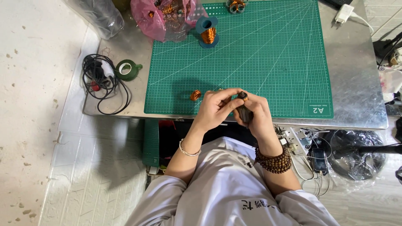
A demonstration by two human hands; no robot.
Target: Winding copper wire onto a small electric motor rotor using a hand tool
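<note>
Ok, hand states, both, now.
Left hand: fingers pinch the top of the dark cylindrical tool.
Right hand: closed around the same tool.

A steel table [356,79] is being lit evenly from above, its top largely being covered by a green cutting mat [268,54]. To the left, a speckled pale floor [29,104] is being shown; white tiles [83,180] are lying nearer.

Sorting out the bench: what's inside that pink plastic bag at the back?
Through the pink bag, copper-coloured wire coils show near its top. The plastic hides the rest. A blue spool of copper wire stands beside it.
</note>
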